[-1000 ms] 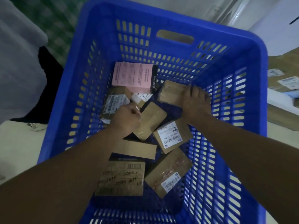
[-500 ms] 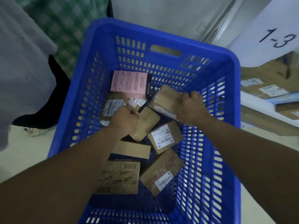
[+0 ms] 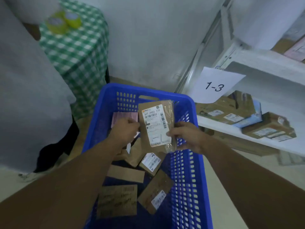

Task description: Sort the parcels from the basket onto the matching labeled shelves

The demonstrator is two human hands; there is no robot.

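Head view: a brown held parcel (image 3: 156,123) is held upright above the far half of the blue basket (image 3: 99,123), white label turned to the camera, long axis running top-to-bottom in the view. It is pinched at its lower right edge by the right hand (image 3: 184,136), thumb on the label side. The left hand (image 3: 123,129) is curled at the parcel's left edge; whether that parcel or another one under it is gripped can't be told. The 2 hands are set apart, w/ the parcel btwn them. On the label "507 P802 170" is printed & a handwritten mark is seen low down, poss. "1-1", not clear enough to be sure. In the basket a pink parcel (image 3: 123,116) & at least 4 brown parcels (image 3: 155,192) are seen, so sorting is judged far from done. To the right a white shelf (image 3: 221,127) is seen, tagged w/ a paper sign (image 3: 216,85) reading "1-3", several shelved boxes (image 3: 231,111) on it. The shelf lies right of both hands, so the right hand is the nearer one & the transfer would prob. be made by it alone; if the mark is 1-1, though, a diff. level is needed. At far left a checked table (image 3: 77,52) w/ 2 yellow tape rolls (image 3: 62,22) is noted.
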